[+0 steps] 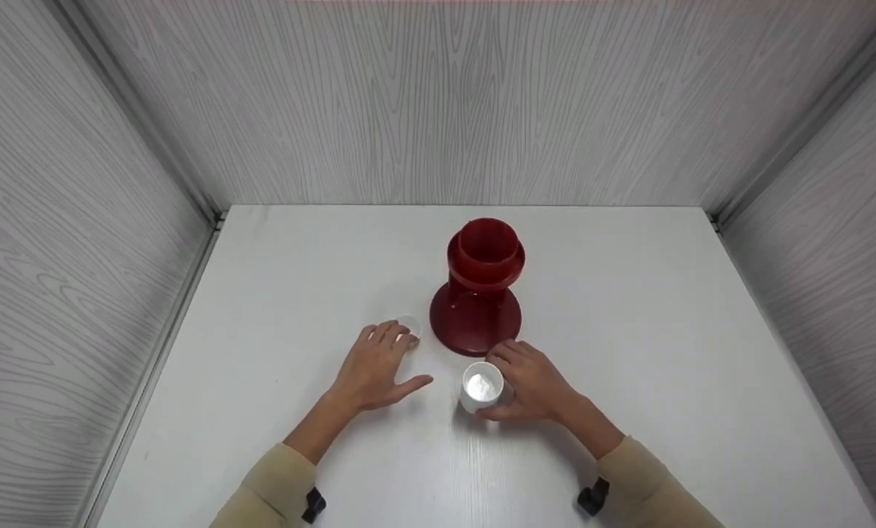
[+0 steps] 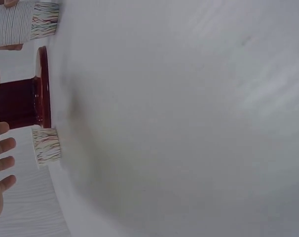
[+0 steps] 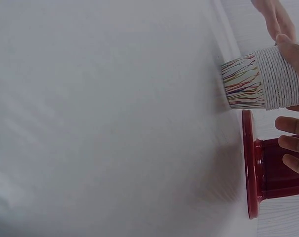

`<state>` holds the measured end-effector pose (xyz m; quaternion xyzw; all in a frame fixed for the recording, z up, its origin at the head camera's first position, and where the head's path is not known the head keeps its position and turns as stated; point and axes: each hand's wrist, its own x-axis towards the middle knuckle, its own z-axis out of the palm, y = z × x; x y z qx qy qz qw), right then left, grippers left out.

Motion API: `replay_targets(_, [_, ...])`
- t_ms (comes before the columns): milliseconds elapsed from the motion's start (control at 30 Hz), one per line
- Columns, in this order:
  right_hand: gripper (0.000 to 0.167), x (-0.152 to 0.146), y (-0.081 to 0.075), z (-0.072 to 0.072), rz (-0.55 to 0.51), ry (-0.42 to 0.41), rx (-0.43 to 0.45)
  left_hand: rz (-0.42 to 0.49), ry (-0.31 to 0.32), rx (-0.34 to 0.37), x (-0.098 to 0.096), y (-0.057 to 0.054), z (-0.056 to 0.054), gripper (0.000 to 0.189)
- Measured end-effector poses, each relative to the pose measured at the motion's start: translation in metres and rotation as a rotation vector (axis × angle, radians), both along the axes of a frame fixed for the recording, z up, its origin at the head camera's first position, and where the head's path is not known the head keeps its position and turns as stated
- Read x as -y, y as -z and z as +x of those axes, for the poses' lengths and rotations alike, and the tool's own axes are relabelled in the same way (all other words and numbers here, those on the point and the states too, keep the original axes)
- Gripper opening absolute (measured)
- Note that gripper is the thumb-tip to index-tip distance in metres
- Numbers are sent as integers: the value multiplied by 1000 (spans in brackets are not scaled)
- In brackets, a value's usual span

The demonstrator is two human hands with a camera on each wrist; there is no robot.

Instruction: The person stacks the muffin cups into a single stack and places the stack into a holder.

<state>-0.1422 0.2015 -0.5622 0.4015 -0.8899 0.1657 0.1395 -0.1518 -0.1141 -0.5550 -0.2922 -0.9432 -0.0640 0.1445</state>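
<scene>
My right hand grips a stack of nested white paper cups in front of the red stand. In the right wrist view the stack shows many close-set rims and coloured streaks on the lowest cup. The thumb and a finger go round it while the other fingers stretch out. My left hand is spread, thumb out, holding nothing. Its fingers overlap a single paper cup in the head view. That cup, with the same streaks, stands on the table left of the stand.
A glossy red stand rises mid-table on a round base, with a thick column and an open cylinder on top. The white tabletop is enclosed by grey wood-grain panels at the back and both sides.
</scene>
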Motion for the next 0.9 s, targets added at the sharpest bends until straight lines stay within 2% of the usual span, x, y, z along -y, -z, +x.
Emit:
replay_targets(367, [69,0,0,0,22,3,11,-22,-45,26,12,6,-22,76])
replay_targets(600, [68,0,1,-1,6,-1,-2,-10,-58,23,15,6,-32,74])
replay_targets(767, [69,0,3,-1,-4,-12,-13,-27,-74,21,14,10,-38,73])
replay_targets(900, [68,-1,3,-1,-6,-15,-14,6,-80,39,11,14,-41,72])
